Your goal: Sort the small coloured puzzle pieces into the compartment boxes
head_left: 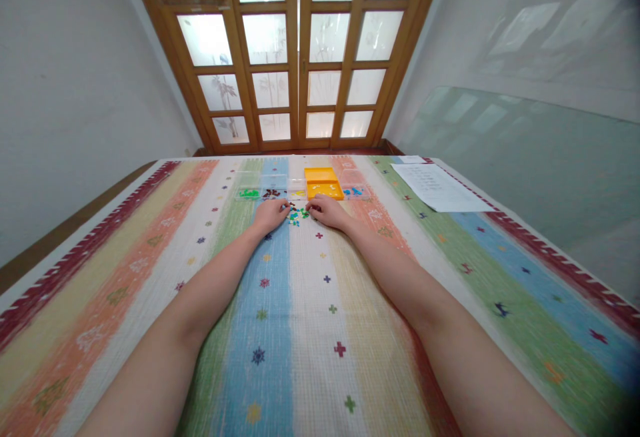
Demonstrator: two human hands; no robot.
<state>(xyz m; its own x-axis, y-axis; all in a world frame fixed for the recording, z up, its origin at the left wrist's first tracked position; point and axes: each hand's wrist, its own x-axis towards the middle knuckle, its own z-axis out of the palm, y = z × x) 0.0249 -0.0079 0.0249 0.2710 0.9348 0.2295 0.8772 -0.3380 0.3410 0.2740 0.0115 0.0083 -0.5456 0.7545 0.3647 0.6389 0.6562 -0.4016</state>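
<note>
Green and blue bits (295, 218) lie on the cloth (310, 317) between my left hand (271, 213) and right hand (326, 211), both curled, their hold I cannot tell, so one careless push could scatter them.

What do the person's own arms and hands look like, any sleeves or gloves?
Both the left hand and right hand are ungloved. The bare forearms taper toward the hands, with no sleeve, watch or bracelet showing. Any rings are too small to tell.

This looks like a home, with its striped, patterned tablecloth (315, 330) and wood-framed doors (293, 57) with frosted panes (270, 37).
</note>
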